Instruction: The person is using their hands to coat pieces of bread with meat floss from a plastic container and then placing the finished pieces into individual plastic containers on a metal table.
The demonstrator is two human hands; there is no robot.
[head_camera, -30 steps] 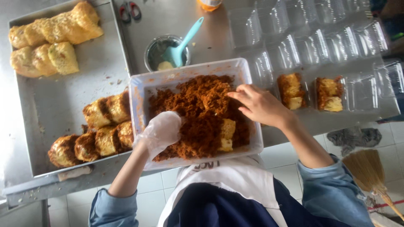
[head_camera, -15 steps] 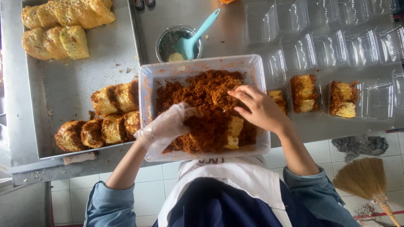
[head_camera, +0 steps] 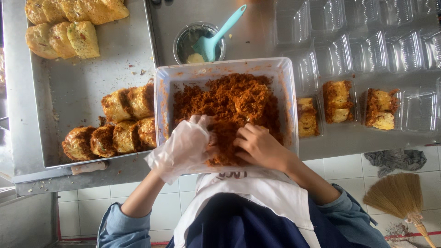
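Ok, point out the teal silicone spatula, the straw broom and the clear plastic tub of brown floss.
teal silicone spatula (head_camera: 205, 46), head view, blade.
straw broom (head_camera: 396, 194), head view, bristles.
clear plastic tub (head_camera: 223, 66), head view, far rim.

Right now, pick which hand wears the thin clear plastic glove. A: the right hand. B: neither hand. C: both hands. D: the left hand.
D: the left hand is wrapped in a loose clear plastic glove, while the right hand is bare; both are in the clear rectangular plastic tub of reddish-brown shredded floss.
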